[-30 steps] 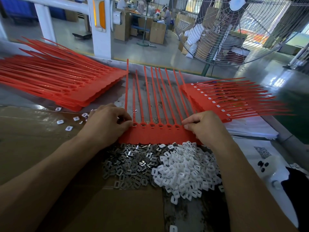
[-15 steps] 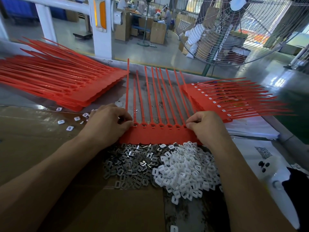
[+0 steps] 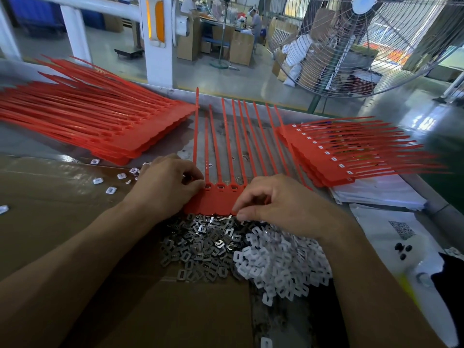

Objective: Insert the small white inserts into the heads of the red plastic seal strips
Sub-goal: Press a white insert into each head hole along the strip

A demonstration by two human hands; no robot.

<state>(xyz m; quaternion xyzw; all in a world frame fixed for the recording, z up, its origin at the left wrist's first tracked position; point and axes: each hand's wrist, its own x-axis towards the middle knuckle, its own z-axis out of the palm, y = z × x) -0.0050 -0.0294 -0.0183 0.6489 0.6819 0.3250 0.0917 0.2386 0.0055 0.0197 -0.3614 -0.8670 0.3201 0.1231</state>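
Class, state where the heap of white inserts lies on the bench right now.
In the head view the heap of white inserts lies low and right of centre, under the right hand, beside the grey metal clips on its left.

My hands: two, left (image 3: pixel 165 187), right (image 3: pixel 281 204)
Seal stacks: two (image 3: pixel 100 126), (image 3: pixel 351 151)
Insert piles: two, white (image 3: pixel 283 262), metal (image 3: pixel 200 244)
Fans: one (image 3: pixel 364 46)

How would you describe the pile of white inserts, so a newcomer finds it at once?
Start from the flat row of red plastic seal strips between the two hands. Just below it lie two heaps of small parts. The pile of white plastic inserts is the right one; its left neighbour is grey metal clips.
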